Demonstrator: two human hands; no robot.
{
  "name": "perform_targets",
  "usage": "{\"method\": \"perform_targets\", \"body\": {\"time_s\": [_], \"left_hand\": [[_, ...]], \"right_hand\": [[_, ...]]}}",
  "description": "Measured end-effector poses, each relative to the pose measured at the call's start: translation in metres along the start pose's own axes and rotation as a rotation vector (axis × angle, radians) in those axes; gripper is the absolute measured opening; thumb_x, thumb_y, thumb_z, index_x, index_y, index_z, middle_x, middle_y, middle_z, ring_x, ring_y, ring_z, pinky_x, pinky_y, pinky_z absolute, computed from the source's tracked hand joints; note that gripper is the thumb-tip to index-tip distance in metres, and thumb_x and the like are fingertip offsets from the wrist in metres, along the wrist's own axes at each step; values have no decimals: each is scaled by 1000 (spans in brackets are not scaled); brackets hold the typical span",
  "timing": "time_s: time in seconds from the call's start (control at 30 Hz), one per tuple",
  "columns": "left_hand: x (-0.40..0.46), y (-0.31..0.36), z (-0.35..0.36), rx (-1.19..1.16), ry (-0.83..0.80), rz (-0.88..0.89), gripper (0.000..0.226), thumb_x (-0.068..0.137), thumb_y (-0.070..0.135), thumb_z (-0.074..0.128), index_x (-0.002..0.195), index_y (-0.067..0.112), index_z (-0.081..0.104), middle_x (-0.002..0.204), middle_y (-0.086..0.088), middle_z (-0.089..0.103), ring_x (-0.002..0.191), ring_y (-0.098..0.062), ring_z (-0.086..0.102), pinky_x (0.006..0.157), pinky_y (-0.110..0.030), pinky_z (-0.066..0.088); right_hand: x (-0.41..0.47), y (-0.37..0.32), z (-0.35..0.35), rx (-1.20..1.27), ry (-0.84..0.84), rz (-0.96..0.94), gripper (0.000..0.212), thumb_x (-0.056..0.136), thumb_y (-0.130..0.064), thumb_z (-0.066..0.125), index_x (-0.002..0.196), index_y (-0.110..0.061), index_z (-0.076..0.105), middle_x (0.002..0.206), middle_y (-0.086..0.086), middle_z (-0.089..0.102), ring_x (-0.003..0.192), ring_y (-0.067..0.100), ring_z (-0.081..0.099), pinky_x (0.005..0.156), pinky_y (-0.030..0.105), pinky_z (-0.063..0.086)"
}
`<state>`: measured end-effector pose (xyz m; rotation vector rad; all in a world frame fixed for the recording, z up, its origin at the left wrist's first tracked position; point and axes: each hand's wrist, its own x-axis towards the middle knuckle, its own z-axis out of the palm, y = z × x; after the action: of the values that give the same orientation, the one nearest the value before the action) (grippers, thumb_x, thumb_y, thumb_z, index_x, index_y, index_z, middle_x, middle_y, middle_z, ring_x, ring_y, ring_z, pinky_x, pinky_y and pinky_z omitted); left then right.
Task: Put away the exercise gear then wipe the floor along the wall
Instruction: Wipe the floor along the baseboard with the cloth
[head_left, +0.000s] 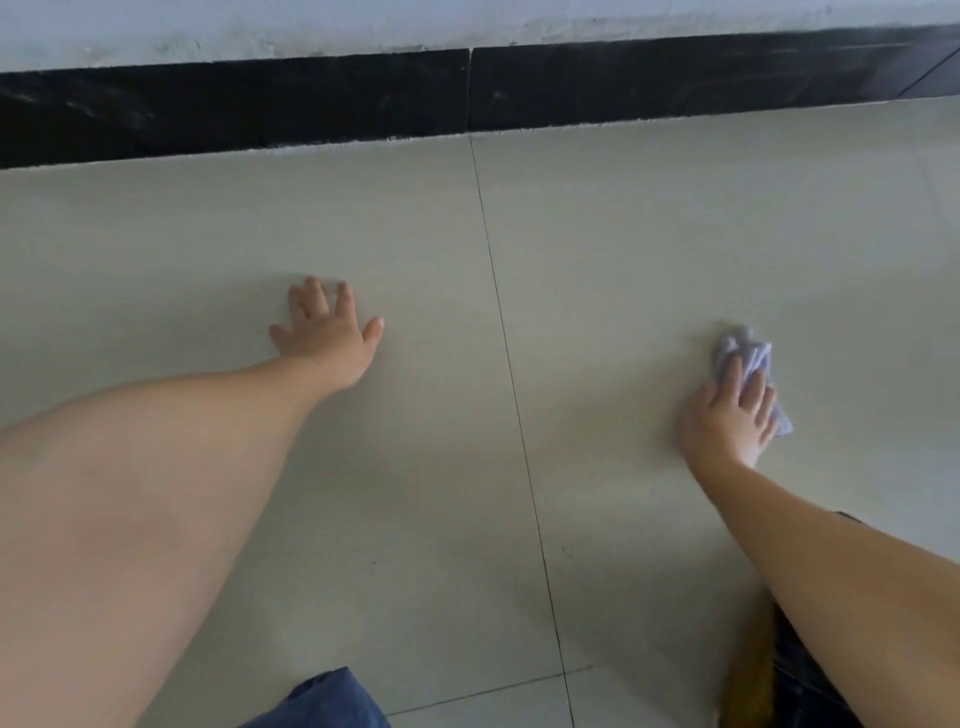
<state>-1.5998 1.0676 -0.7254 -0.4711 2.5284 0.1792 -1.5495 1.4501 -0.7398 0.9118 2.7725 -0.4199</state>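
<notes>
My right hand (727, 415) presses a crumpled pale blue-white cloth (748, 353) flat against the light tiled floor (623, 234), with its fingers straight over the cloth. My left hand (327, 332) rests palm down on the floor to the left, fingers spread, holding nothing. Both hands are well short of the wall. No exercise gear is in view.
A black skirting strip (260, 109) runs along the foot of the white wall (260, 31) at the top. A dark grout line (514, 389) runs between my hands. Blue denim at my knee (322, 701) shows at the bottom edge.
</notes>
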Motion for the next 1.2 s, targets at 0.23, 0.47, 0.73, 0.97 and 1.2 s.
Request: {"method": "perform_targets", "body": {"time_s": [0.23,0.47,0.73,0.97,1.2], "left_hand": [[2,5,4,25,7,-30,71,97,53,26,152,16,2,158,-14,-12,146,-31,-8,113,-58,13],[3,15,8,41,15,-76,78,95,58,26,151,12,-2,158,-17,-12,146,-34,-9,113,-58,13],[2,12,7,36,10,-54,76,95,57,27,152,13,-1,158,-16,-13,146,-33,-9,113,-56,14],[1,24,4,-65,73,-114,68,98,49,28,151,10,11,159,-17,-3,146,-34,-1,113,-56,14],[0,22,3,-50,83,-62,64,98,45,28,151,13,10,159,-14,-2,147,-29,-1,113,-58,12]], "right_hand": [[-119,-111,77,-92,-66,-744,59,87,-30,42,145,-19,38,152,16,33,142,34,26,115,55,20],[-53,-94,62,-238,-159,-1358,51,92,-25,40,142,-18,44,144,11,46,133,28,42,111,44,27],[59,12,-17,-37,-25,-57,53,100,-36,25,151,-27,15,160,10,8,147,29,7,119,48,5],[-69,-105,65,-161,-25,-901,61,84,-26,36,144,-16,40,149,15,37,132,35,39,109,53,29],[5,-113,48,-164,-145,-1231,64,89,-18,41,150,-22,22,149,5,39,135,25,37,109,53,27]]}}
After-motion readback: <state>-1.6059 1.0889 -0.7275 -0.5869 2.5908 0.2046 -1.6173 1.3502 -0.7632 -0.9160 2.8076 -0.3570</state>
